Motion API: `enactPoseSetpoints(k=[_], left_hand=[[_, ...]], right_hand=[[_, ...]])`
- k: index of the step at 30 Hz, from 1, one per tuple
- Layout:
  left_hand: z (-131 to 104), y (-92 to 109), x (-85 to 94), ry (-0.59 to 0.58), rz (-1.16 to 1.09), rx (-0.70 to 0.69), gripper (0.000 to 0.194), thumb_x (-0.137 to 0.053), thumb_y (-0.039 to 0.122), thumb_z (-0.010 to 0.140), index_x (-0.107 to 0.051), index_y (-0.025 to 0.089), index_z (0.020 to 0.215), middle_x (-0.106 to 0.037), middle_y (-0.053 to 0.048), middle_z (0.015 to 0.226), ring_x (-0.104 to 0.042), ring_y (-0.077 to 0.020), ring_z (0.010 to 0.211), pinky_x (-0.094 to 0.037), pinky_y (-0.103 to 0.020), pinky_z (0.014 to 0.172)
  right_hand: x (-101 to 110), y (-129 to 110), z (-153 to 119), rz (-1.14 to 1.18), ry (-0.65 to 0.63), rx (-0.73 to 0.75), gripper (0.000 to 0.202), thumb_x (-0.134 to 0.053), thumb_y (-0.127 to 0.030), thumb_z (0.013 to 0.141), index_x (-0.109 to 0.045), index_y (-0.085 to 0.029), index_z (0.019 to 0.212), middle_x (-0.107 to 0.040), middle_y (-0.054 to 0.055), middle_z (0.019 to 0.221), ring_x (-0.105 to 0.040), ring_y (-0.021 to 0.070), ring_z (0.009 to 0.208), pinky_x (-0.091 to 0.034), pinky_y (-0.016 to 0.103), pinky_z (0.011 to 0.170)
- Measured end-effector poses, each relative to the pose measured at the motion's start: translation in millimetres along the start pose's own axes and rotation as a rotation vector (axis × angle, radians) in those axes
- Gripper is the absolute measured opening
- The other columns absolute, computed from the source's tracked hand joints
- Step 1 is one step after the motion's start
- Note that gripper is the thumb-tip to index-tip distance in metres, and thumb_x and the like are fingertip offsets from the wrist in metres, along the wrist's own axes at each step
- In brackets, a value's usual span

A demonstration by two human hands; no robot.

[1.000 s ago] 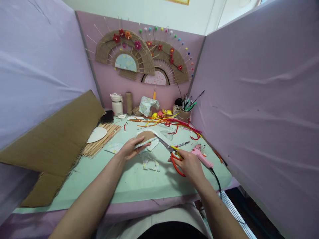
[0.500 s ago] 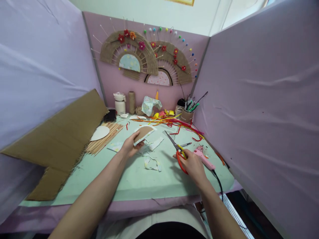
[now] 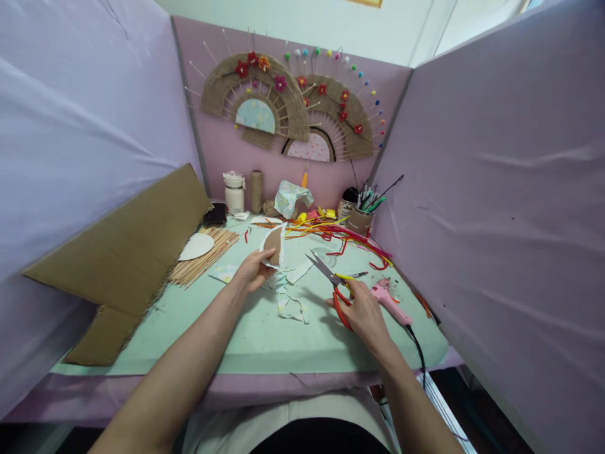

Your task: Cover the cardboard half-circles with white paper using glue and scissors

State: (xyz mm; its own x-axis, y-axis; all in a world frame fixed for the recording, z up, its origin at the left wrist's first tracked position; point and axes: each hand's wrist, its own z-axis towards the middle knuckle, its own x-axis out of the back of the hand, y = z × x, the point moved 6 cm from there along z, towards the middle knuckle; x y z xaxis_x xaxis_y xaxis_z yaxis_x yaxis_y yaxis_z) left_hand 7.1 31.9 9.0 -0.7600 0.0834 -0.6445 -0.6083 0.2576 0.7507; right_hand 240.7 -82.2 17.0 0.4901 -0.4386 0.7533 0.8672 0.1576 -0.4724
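My left hand [image 3: 253,272] holds a brown cardboard half-disc [image 3: 273,244] with a white paper edge, turned almost upright above the green table mat [image 3: 265,340]. My right hand [image 3: 363,310] grips red-handled scissors [image 3: 331,281], blades pointing up and left toward the disc, a gap between them. Paper scraps [image 3: 290,306] lie on the mat between my hands.
A pink glue gun [image 3: 388,300] with a black cord lies right of my right hand. Bamboo sticks [image 3: 203,261] and a white half-disc [image 3: 196,246] lie left, beside a big cardboard sheet [image 3: 118,246]. Coloured strips [image 3: 340,236], a pen cup [image 3: 362,217] and a jar [image 3: 234,194] stand at the back.
My left hand has lifted the half-disc and turned it from nearly flat to almost upright. My right hand with the scissors has drawn back from it.
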Motion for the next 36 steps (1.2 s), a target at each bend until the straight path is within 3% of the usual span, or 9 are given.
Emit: enactPoseSetpoints(k=[8, 23, 31, 36], left_hand=[[-2, -1, 0.7, 0.036, 0.02, 0.033, 0.019, -0.062, 0.004, 0.073, -0.062, 0.01, 0.09, -0.067, -0.002, 0.071, -0.064, -0.0113, 0.058, -0.057, -0.02, 0.055], [-3, -5, -4.0, -0.012, 0.063, 0.032, 0.018, -0.06, 0.002, 0.073, -0.062, 0.01, 0.09, -0.067, -0.003, 0.073, -0.063, -0.0111, 0.059, -0.055, -0.019, 0.054], [-1, -15, -1.8, 0.034, 0.012, 0.126, 0.011, -0.057, 0.002, 0.076, -0.062, 0.008, 0.083, -0.065, -0.002, 0.066, -0.062, -0.0091, 0.052, -0.053, -0.016, 0.05], [2, -19, 1.3, 0.041, 0.013, 0.167, 0.014, -0.056, 0.003, 0.078, -0.061, 0.008, 0.089, -0.067, -0.003, 0.071, -0.064, -0.0101, 0.057, -0.055, -0.018, 0.055]], right_hand=[[5, -19, -2, -0.017, 0.067, 0.165, 0.043, -0.066, -0.046, 0.074, -0.061, -0.019, 0.107, -0.06, 0.01, 0.096, -0.055, 0.0237, 0.086, -0.043, 0.034, 0.074], [1, -23, -3, -0.092, 0.066, 0.195, 0.037, -0.067, -0.041, 0.076, -0.061, -0.018, 0.104, -0.061, 0.009, 0.096, -0.055, 0.0245, 0.09, -0.043, 0.034, 0.078], [0, -26, -3, -0.115, 0.096, 0.214, 0.031, -0.066, -0.038, 0.077, -0.062, -0.017, 0.1, -0.061, 0.009, 0.093, -0.055, 0.0249, 0.088, -0.043, 0.035, 0.076], [0, -26, -3, -0.12, 0.095, 0.221, 0.032, -0.066, -0.037, 0.078, -0.061, -0.017, 0.101, -0.062, 0.009, 0.094, -0.054, 0.025, 0.088, -0.043, 0.035, 0.077]])
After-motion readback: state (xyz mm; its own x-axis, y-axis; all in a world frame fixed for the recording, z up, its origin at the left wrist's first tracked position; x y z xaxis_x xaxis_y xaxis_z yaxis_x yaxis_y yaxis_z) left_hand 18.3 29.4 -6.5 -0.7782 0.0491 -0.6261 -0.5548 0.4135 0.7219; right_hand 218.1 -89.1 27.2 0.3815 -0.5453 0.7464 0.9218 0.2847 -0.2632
